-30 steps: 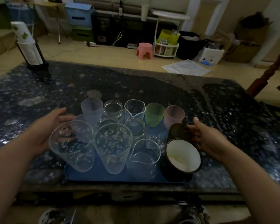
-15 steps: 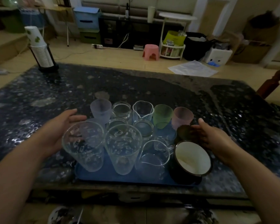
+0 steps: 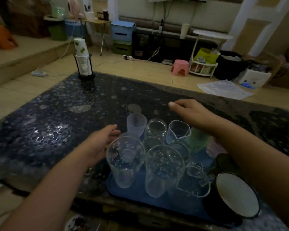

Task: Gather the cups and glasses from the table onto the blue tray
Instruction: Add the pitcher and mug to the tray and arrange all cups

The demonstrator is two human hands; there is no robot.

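With every glass packed on the tray [image 3: 133, 193], our left hand [image 3: 101, 142] rests spread beside it; our right hand [image 3: 193, 112] hovers spread beyond it, likely toward the paper cups [image 3: 83, 61].

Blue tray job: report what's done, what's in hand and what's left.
Done: the glasses, coloured cups and the black mug stand crowded on the blue tray. In hand: nothing; the left hand rests open beside the tall glass, the right hand reaches out over the table. Left: only the paper cup stack in its holder at the far corner.
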